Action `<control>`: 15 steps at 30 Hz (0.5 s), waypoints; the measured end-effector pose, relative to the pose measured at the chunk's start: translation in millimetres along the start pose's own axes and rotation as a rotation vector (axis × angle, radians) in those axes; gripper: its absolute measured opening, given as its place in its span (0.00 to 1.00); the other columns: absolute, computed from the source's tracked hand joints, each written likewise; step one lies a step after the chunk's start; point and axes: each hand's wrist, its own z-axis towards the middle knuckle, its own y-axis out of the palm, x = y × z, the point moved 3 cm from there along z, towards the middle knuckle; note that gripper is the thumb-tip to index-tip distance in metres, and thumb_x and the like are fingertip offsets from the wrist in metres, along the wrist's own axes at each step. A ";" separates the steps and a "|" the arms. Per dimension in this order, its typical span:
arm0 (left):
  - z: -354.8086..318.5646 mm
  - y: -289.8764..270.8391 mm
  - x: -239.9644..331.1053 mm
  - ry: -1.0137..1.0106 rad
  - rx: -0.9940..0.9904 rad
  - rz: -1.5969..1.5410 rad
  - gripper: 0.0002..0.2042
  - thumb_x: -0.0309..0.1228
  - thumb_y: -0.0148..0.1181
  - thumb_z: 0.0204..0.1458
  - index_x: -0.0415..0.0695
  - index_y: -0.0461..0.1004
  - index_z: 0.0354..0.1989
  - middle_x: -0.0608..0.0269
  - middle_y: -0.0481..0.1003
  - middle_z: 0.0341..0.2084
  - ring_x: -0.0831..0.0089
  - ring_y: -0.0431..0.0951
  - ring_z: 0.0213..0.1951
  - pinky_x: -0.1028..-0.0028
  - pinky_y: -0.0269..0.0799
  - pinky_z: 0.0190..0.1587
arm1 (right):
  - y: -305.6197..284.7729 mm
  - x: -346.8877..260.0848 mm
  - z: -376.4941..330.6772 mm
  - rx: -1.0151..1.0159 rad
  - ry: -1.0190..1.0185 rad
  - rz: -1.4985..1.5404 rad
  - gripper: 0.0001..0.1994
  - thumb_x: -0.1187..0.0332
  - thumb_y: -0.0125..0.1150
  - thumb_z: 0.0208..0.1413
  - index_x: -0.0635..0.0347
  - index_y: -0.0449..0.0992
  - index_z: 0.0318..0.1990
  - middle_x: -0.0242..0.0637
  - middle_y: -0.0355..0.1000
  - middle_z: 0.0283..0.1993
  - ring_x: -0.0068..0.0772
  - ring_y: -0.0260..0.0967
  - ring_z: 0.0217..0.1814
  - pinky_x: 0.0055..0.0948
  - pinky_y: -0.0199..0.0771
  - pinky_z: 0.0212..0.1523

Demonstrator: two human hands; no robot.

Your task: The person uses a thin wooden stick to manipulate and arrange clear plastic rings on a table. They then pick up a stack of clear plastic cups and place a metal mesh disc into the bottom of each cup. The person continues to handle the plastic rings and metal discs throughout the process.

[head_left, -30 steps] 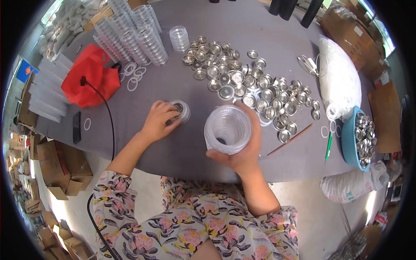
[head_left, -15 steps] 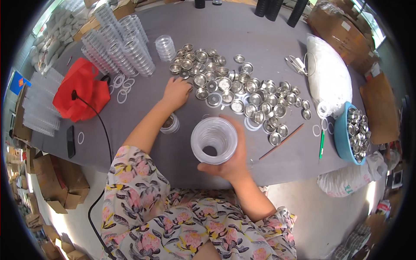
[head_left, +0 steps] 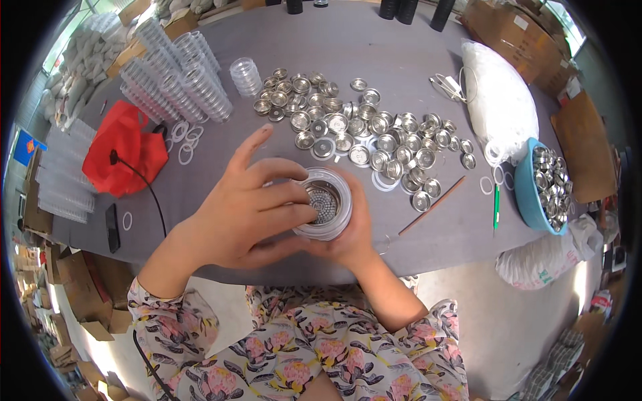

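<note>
My right hand (head_left: 359,224) wraps round a stack of clear plastic rings (head_left: 342,228) held above the near edge of the table. In the stack's mouth sits a shiny round metal cup (head_left: 324,203) with a dotted pattern on its inner face. My left hand (head_left: 251,210) reaches over from the left, its bent fingertips at the cup's left side and one finger pointing up and away. The thumb tip is hidden by the stack. Beyond my hands many small metal cups (head_left: 381,120) lie loose, with white rings (head_left: 386,182) among them.
Tall stacks of clear plastic cups (head_left: 177,73) stand at the far left, near a red bag (head_left: 127,150). A blue basin (head_left: 528,190) of metal cups, a white plastic sack (head_left: 498,100), a green pen (head_left: 496,210) and a brown stick (head_left: 433,204) are on the right.
My left hand has come back from the metal cup pile to the plastic stack. A metal cup now fills its mouth, which was hollow before. My right hand has moved slightly.
</note>
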 end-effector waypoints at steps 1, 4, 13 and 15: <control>1.1 -0.3 1.4 -0.004 -0.014 -0.013 0.13 0.33 0.62 0.35 0.50 0.75 0.33 0.72 0.72 0.31 0.65 0.69 0.46 0.43 0.39 0.60 | -0.7 -0.6 -0.2 0.000 -0.001 -0.010 0.46 0.65 0.77 0.24 0.63 0.56 0.55 0.42 0.65 0.48 0.37 0.66 0.49 0.32 0.67 0.48; 6.0 -0.9 6.3 -0.010 -0.063 0.025 0.13 0.34 0.63 0.35 0.50 0.75 0.33 0.73 0.72 0.32 0.64 0.68 0.49 0.41 0.34 0.60 | -3.0 -1.7 -1.0 -0.006 -0.008 -0.029 0.45 0.65 0.77 0.25 0.63 0.56 0.55 0.42 0.65 0.48 0.37 0.66 0.49 0.32 0.67 0.48; 8.1 6.5 0.9 -0.076 -0.016 -0.075 0.08 0.31 0.60 0.40 0.48 0.74 0.30 0.70 0.70 0.30 0.67 0.67 0.50 0.42 0.37 0.60 | -4.5 -6.1 2.8 -0.018 0.011 0.010 0.45 0.64 0.76 0.25 0.63 0.56 0.56 0.42 0.65 0.49 0.39 0.66 0.51 0.33 0.66 0.49; -4.7 8.5 -12.3 -0.198 0.122 -0.297 0.06 0.31 0.60 0.41 0.47 0.74 0.29 0.68 0.71 0.28 0.67 0.67 0.48 0.47 0.40 0.60 | -3.8 -12.8 6.2 -0.077 0.015 -0.068 0.45 0.64 0.76 0.25 0.63 0.57 0.55 0.42 0.65 0.49 0.39 0.65 0.51 0.33 0.66 0.50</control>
